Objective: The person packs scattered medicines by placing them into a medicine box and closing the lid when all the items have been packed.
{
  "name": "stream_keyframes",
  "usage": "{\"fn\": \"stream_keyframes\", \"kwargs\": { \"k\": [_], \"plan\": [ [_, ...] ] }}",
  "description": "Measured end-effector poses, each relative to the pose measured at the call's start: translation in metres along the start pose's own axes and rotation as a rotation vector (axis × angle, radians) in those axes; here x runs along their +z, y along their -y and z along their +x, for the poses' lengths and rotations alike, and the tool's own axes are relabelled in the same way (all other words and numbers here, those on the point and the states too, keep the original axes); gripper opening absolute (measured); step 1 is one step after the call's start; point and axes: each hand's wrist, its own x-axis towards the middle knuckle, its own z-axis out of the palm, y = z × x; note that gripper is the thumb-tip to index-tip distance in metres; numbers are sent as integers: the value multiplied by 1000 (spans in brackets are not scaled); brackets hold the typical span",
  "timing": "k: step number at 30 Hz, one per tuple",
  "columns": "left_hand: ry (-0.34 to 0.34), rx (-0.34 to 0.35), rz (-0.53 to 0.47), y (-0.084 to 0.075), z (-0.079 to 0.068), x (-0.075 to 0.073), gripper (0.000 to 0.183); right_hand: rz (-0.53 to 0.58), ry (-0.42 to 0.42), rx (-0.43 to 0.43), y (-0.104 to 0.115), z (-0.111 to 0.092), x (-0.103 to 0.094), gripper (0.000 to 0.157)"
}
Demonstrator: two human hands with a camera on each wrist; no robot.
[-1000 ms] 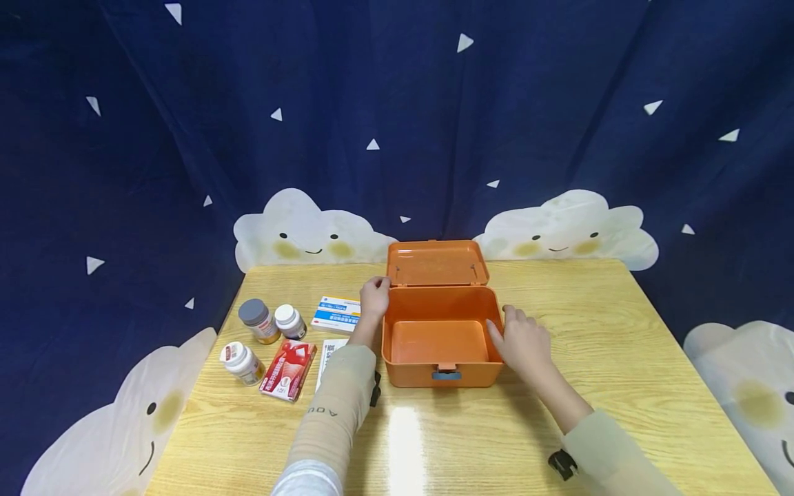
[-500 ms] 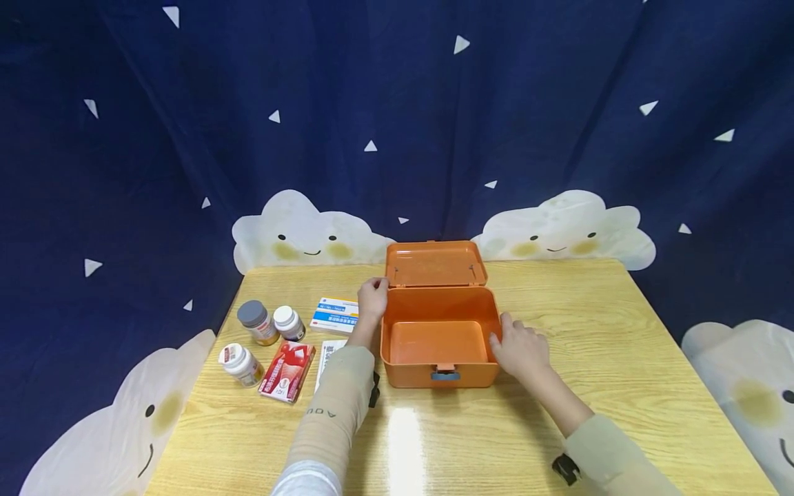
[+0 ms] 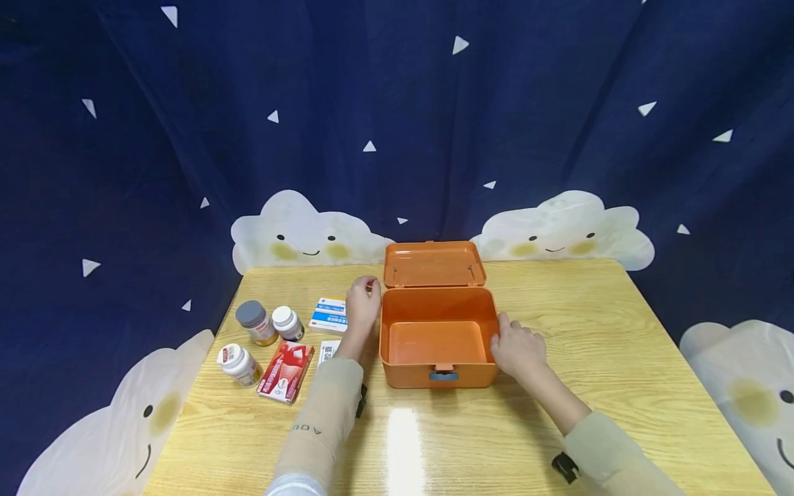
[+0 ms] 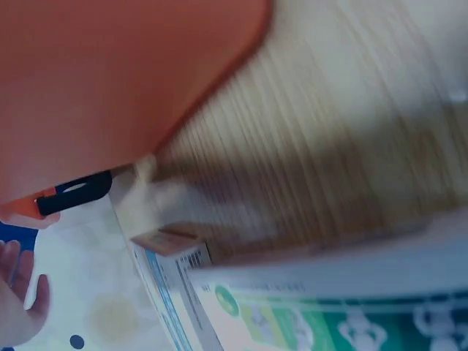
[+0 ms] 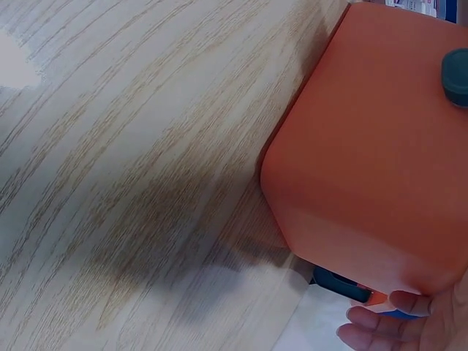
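An orange plastic box [image 3: 403, 376] stands on the table with its lid [image 3: 433, 265] folded back and its inside bare. My left hand [image 3: 362, 306] hovers just off the box's left side, fingers loosely bent and holding nothing. Under and beside that forearm lie a blue-and-white medicine carton [image 3: 327, 317] and a white carton [image 3: 327, 350], both partly covered. My right hand [image 3: 522, 351] is at the box's right side, with its fingertips right at the rim. In the right wrist view, the relaxed fingers of that hand [image 5: 431, 329] overlap the edge of the orange wall [image 5: 365, 161].
On the left of the wooden table [image 3: 595, 344] are a grey-capped bottle [image 3: 260, 325], a small white-capped bottle [image 3: 289, 324], a white bottle [image 3: 240, 366] and a red medicine carton [image 3: 287, 372]. A dark blue curtain [image 3: 434, 103] hangs behind.
My left hand has let go of the box's left rim and moved left, over the cartons. My right hand's thumb has drawn back from inside the box to its right rim.
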Motion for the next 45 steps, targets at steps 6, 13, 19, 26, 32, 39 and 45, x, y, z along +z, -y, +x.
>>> {"fn": "stream_keyframes", "kwargs": {
  "k": [6, 13, 19, 26, 32, 39, 45],
  "plan": [
    [-61, 267, 157, 4, -8, -16, 17, 1, -1, -5, 1, -1, 0, 37],
    [14, 337, 327, 14, -25, -34, 16, -5, -7, -11, 2, -1, 1, 36],
    [40, 176, 442, 21, -45, -46, 29, -2, -5, -9, 2, -1, 0, 37],
    [141, -7, 554, 28, -68, -54, 55, -9, -25, -3, 2, -2, 1, 37],
    [206, -115, 589, 36, -86, -58, 70, -15, -39, -1, 1, -3, 1, 35],
    [241, -191, 598, 48, -102, -61, 82, -7, -44, -7, 1, -3, -1, 36],
    [250, -219, 588, 55, -111, -59, 87, -2, -35, -3, 1, -2, -1, 40]
  ]
}}
